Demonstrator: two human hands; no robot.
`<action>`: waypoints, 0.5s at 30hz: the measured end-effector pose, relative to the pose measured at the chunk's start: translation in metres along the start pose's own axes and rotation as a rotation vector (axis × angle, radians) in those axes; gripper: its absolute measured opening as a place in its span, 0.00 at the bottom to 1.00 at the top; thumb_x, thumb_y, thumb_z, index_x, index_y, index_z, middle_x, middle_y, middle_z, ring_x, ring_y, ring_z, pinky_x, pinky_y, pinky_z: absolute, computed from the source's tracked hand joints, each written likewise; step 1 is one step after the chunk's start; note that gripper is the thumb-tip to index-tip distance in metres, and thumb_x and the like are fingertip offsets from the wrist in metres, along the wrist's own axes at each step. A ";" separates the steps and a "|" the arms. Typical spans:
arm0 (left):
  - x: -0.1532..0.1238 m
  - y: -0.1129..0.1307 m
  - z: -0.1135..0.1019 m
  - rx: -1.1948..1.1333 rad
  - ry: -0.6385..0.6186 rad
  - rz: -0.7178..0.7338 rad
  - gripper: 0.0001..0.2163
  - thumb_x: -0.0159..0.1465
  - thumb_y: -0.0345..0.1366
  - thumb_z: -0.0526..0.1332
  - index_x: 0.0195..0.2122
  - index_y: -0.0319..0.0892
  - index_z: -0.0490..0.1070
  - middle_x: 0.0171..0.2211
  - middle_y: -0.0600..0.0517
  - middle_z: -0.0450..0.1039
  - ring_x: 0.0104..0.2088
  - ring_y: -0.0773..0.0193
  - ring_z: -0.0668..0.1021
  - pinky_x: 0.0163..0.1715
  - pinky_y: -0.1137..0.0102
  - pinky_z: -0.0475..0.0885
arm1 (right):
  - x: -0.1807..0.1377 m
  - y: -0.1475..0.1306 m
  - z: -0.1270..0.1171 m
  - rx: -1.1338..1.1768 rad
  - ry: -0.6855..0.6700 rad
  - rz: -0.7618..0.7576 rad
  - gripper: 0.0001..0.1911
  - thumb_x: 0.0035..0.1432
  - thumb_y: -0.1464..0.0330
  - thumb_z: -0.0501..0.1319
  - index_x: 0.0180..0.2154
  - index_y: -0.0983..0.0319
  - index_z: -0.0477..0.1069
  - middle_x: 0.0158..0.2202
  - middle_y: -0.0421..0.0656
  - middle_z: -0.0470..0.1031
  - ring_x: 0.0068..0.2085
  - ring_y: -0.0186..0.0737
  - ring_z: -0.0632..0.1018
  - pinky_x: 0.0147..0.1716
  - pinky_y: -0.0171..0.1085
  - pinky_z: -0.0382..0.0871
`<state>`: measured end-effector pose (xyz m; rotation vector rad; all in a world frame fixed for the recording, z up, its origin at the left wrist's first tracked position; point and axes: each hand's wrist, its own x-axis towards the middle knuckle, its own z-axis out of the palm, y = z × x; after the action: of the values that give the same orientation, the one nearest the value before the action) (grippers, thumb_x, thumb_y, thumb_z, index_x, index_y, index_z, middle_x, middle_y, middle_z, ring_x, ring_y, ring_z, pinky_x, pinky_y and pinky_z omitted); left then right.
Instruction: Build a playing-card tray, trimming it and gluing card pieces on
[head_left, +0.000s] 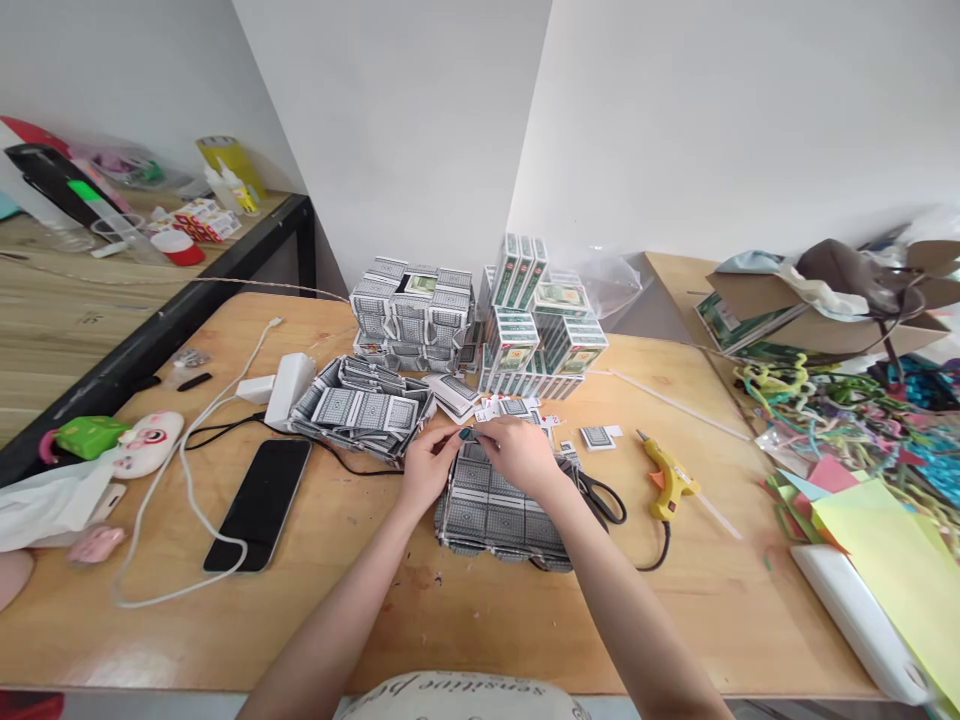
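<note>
Both my hands meet at the far edge of a flat panel of joined playing cards lying on the wooden table. My left hand pinches the panel's top left edge. My right hand curls over the top edge beside it, fingers closed on a card there. Another card structure lies just to the left. Loose cards are scattered behind my hands.
Stacks of card boxes stand at the back. Scissors and a yellow glue gun lie right of the panel. A black phone with a white cable and charger lies left. Coloured paper and pipe cleaners crowd the right.
</note>
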<state>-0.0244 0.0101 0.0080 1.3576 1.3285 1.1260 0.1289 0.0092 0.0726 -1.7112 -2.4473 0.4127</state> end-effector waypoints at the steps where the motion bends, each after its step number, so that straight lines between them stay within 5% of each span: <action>1: 0.000 0.000 -0.001 0.002 -0.005 -0.004 0.12 0.56 0.40 0.59 0.36 0.37 0.76 0.34 0.48 0.78 0.34 0.60 0.77 0.36 0.68 0.72 | 0.001 0.000 0.000 -0.021 0.003 -0.005 0.13 0.60 0.69 0.49 0.40 0.58 0.72 0.34 0.42 0.76 0.38 0.39 0.73 0.34 0.33 0.59; 7: -0.013 0.001 -0.002 -0.152 -0.088 -0.064 0.13 0.55 0.35 0.58 0.40 0.38 0.73 0.39 0.48 0.76 0.40 0.59 0.77 0.43 0.66 0.71 | 0.005 -0.006 -0.004 -0.121 -0.011 -0.050 0.12 0.59 0.71 0.50 0.32 0.60 0.72 0.30 0.43 0.76 0.35 0.39 0.73 0.37 0.37 0.58; 10: -0.022 -0.002 0.003 -0.238 -0.113 -0.061 0.22 0.50 0.26 0.57 0.48 0.39 0.67 0.47 0.48 0.72 0.47 0.59 0.74 0.49 0.65 0.68 | 0.010 -0.010 -0.008 -0.171 -0.041 -0.044 0.11 0.56 0.71 0.52 0.28 0.61 0.72 0.29 0.45 0.76 0.35 0.40 0.74 0.40 0.39 0.57; 15: -0.025 -0.007 0.008 -0.293 -0.102 -0.054 0.29 0.46 0.22 0.52 0.52 0.40 0.63 0.50 0.46 0.69 0.51 0.59 0.72 0.53 0.63 0.65 | 0.017 -0.013 -0.014 -0.144 -0.108 -0.098 0.11 0.56 0.70 0.52 0.34 0.61 0.73 0.36 0.45 0.76 0.38 0.41 0.75 0.32 0.35 0.59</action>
<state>-0.0178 -0.0145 -0.0007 1.1425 1.0730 1.1485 0.1154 0.0228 0.0888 -1.6527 -2.6857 0.3330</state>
